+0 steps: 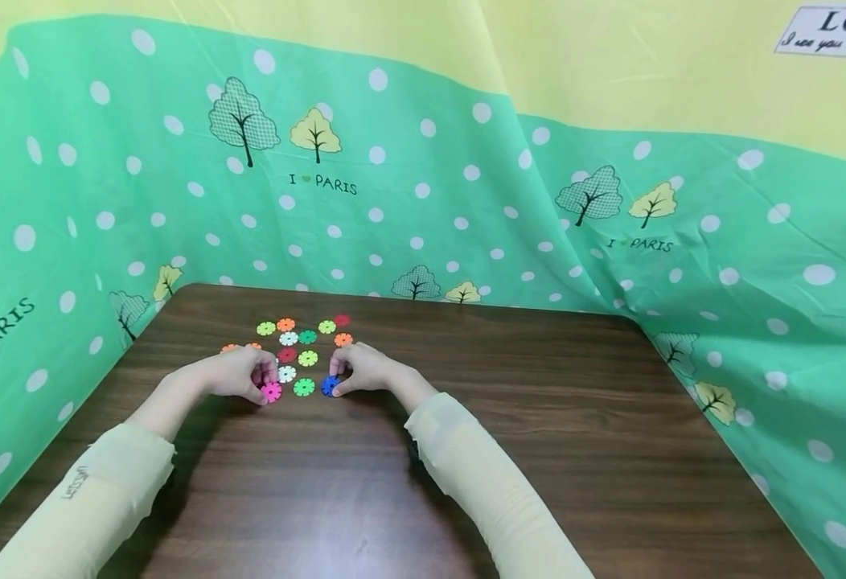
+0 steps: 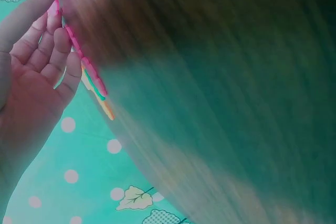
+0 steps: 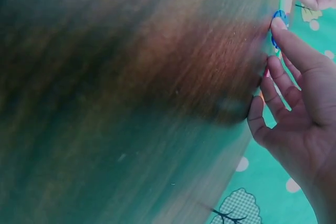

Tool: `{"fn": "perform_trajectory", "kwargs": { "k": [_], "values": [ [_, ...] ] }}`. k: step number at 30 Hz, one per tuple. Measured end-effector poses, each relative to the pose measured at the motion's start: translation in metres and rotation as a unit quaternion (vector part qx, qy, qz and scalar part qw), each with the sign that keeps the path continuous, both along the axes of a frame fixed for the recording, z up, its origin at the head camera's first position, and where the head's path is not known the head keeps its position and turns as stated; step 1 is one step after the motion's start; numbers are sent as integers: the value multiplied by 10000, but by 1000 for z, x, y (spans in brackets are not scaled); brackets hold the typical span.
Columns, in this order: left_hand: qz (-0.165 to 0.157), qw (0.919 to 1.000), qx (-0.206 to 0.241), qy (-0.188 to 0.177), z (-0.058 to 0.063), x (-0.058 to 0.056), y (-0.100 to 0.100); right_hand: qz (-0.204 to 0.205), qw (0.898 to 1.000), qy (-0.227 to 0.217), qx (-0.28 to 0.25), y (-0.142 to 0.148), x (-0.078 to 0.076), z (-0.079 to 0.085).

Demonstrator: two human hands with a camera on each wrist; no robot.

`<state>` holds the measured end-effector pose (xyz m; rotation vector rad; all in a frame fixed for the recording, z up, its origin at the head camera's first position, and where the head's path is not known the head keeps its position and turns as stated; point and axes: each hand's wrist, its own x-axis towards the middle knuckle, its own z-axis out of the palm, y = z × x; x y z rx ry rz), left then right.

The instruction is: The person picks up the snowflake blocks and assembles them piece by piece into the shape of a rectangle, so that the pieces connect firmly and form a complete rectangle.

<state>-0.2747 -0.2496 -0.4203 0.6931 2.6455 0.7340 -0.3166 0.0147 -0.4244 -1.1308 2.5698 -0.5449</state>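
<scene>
My left hand (image 1: 236,372) pinches a pink snowflake-shaped plastic disc (image 1: 272,392) at the near left of a group of discs. The right hand (image 1: 365,367) has its thumb and fingers at a blue snowflake disc (image 1: 330,386), pinching its near edge. Between the two lies a bright green disc (image 1: 304,388), flat on the table. Just behind it are a white disc (image 1: 287,374) and a yellow-green disc (image 1: 308,359). In the right wrist view, the thumb rests against the blue disc (image 3: 282,14), with the other fingers low by the tabletop.
Farther back lie more discs, among them a red one (image 1: 288,354), a dark green one (image 1: 308,337) and an orange one (image 1: 343,340). The brown wooden table (image 1: 539,402) is bordered by a green dotted curtain (image 1: 423,161) at the back and sides.
</scene>
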Motion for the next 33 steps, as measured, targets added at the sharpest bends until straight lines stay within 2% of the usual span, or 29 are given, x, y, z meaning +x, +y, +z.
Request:
{"fn": "perform_trajectory", "kwargs": {
  "k": [4, 9, 17, 23, 28, 33],
  "values": [
    [2, 9999, 36, -119, 1, -1, 1, -146, 9996, -222, -108, 2, 3, 2],
    [-150, 9994, 228, -214, 2, -1, 1, -185, 9990, -325, -246, 9, 3, 3],
    [-440, 9983, 368, 91, 12, -1, 1, -133, 9976, -376, -569, 29, 7, 14],
    [-303, 9986, 415, 113, 22, 4, 10, 11, 9969, -300, -730, 44, 12, 27],
    [-261, 9971, 386, 608, 32, 7, 23, 17, 9954, -309, -901, 63, 20, 41],
    [-445, 9908, 448, 1193, 43, 10, 38, -86, 9948, 67, -1014, 85, 28, 49]
  ]
}}
